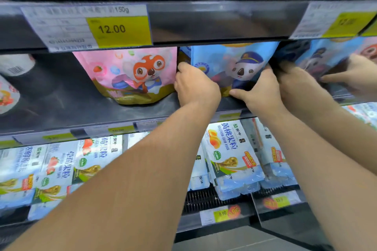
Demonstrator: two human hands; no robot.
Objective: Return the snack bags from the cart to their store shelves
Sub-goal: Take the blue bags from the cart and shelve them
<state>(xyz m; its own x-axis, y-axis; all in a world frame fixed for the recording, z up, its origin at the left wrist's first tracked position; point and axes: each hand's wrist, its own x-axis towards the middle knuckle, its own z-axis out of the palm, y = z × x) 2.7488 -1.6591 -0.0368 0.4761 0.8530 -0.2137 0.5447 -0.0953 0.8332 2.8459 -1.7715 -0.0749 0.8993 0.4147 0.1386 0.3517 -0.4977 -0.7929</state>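
A blue snack bag (pixel 228 61) printed with a koala in a police cap stands upright on the middle shelf (pixel 85 114). My left hand (pixel 195 85) grips its left edge, fingers curled behind the bag. The bag's lower right side is in my right hand (pixel 263 93), thumb across the bottom front. Just left of it, close to my left hand, a pink snack bag (pixel 130 75) with an orange-faced koala stands on the same shelf.
At the right, a reflective side panel (pixel 336 63) seems to repeat the blue bag and hands. The shelf edge above carries a 12.00 price tag (pixel 120 28). White pouches (pixel 12 79) sit far left. Yoghurt packs (pixel 230 155) fill the lower shelf.
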